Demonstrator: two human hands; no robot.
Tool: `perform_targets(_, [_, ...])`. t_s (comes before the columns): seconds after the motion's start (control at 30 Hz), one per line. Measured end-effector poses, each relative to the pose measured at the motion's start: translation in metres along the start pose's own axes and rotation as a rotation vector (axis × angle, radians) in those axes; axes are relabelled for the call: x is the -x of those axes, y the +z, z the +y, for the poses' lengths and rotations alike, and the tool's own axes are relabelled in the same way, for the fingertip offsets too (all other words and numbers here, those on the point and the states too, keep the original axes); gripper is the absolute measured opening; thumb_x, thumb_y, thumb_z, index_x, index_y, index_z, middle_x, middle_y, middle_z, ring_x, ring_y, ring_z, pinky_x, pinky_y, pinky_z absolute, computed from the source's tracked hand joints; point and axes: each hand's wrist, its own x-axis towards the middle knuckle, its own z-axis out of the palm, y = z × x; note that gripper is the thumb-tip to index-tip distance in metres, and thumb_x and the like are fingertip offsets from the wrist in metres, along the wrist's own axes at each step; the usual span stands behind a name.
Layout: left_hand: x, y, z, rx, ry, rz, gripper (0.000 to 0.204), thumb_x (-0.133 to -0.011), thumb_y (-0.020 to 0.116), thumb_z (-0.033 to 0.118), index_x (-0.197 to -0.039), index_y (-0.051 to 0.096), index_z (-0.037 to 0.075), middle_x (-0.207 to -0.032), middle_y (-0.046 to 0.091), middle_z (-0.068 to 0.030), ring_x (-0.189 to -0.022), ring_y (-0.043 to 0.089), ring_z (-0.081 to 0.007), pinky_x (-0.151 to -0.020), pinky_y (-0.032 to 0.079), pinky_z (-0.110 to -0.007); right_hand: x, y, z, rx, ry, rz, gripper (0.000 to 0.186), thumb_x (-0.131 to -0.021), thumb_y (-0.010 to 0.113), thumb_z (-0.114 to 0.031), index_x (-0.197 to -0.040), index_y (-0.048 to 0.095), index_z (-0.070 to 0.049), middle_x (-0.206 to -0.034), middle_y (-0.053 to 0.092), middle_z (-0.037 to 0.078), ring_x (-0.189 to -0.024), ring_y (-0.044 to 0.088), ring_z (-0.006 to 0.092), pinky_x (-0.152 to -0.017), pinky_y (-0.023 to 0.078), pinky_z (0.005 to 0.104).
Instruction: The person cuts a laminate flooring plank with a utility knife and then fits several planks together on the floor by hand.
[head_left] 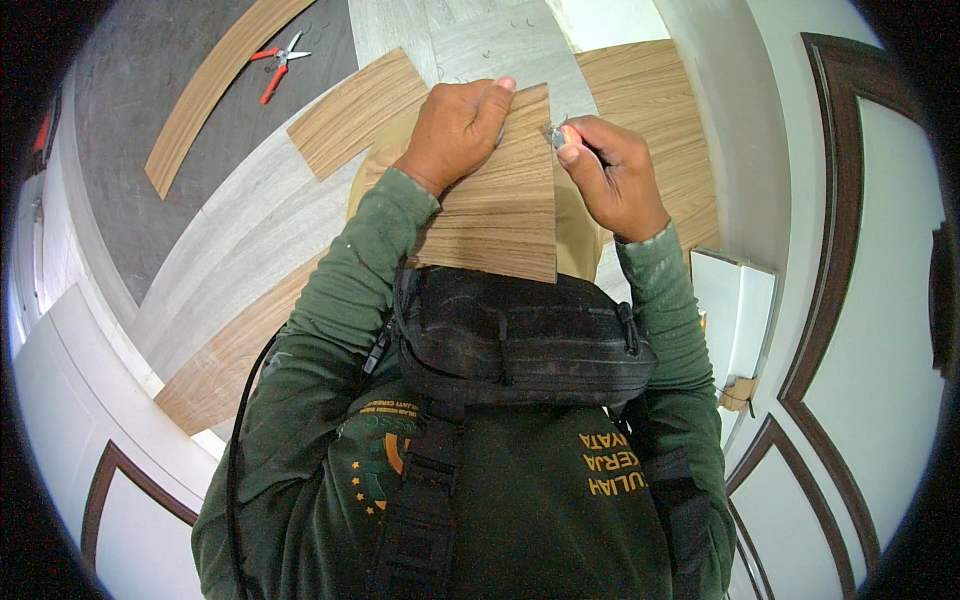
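My left hand (462, 130) grips the upper end of a short wood-look floor plank (495, 215), its thumb on the top edge and its fingers over the face. The plank stands tilted before my lap. At its right edge, my right hand (618, 172) is closed round a small tool (560, 136) with a metal tip and an orange-red part. The tip is at or close to the plank's upper right edge, with something thin and dark beside it. The rest of the tool is hidden in my palm.
Red-handled snips (283, 66) lie on the dark floor beside a long wood-look strip (215, 90). Grey planks (225, 235) and other wood-look planks (655, 120) cover the floor, with thin curled shavings beyond me. A white box (732, 310) stands by the right wall.
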Motion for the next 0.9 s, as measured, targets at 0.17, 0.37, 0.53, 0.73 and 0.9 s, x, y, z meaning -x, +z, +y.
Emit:
perform_targets(0.17, [-0.003, 0.003, -0.003, -0.026, 0.008, 0.019, 0.048, -0.101, 0.048, 0.033, -0.071, 0.062, -0.003, -0.061, 0.059, -0.0224, -0.051, 0.055, -0.0379, -0.052, 0.044, -0.043, -0.003, -0.001, 0.004, -0.015, 0.012, 0.007, 0.023, -0.091, 0.064, -0.021, -0.089, 0.066, 0.002, -0.069, 0.061, 0.013, -0.059, 0.058, 0.0204, -0.056, 0.045, 0.0327])
perform_targets(0.37, [-0.002, 0.002, -0.002, -0.090, 0.136, 0.015, 0.046, -0.101, 0.048, 0.031, -0.072, 0.061, -0.002, -0.061, 0.057, -0.0211, -0.052, 0.054, -0.0363, -0.053, 0.043, -0.043, -0.015, 0.000, 0.014, 0.044, 0.013, 0.052, 0.027, -0.094, 0.062, -0.024, -0.090, 0.067, 0.002, -0.069, 0.062, 0.013, -0.061, 0.057, 0.0178, -0.058, 0.045, 0.0322])
perform_targets(0.53, [-0.005, -0.005, 0.004, -0.062, 0.047, -0.016, 0.044, -0.102, 0.048, 0.028, -0.072, 0.057, -0.004, -0.062, 0.054, -0.0216, -0.051, 0.050, -0.0351, -0.052, 0.040, -0.042, -0.019, -0.007, 0.021, -0.124, 0.191, 0.065, 0.031, -0.096, 0.060, -0.026, -0.091, 0.066, 0.003, -0.071, 0.062, 0.008, -0.068, 0.055, 0.0128, -0.062, 0.045, 0.0302])
perform_targets(0.73, [-0.004, -0.007, -0.011, -0.107, 0.025, 0.016, 0.047, -0.102, 0.049, 0.030, -0.069, 0.056, -0.003, -0.056, 0.051, -0.0192, -0.047, 0.045, -0.0277, -0.052, 0.039, -0.041, -0.001, -0.002, 0.009, -0.113, 0.107, -0.054, 0.023, -0.095, 0.060, -0.019, -0.093, 0.064, 0.004, -0.074, 0.062, 0.010, -0.071, 0.057, 0.0150, -0.064, 0.046, 0.0304])
perform_targets(0.9, [-0.004, -0.005, -0.006, -0.108, -0.006, 0.013, 0.051, -0.100, 0.047, 0.036, -0.066, 0.062, 0.001, -0.058, 0.058, -0.0192, -0.051, 0.055, -0.0385, -0.051, 0.044, -0.046, -0.001, 0.002, 0.010, -0.096, 0.080, -0.050, 0.019, -0.092, 0.062, -0.015, -0.093, 0.064, 0.004, -0.074, 0.062, 0.012, -0.067, 0.058, 0.0184, -0.063, 0.046, 0.0311])
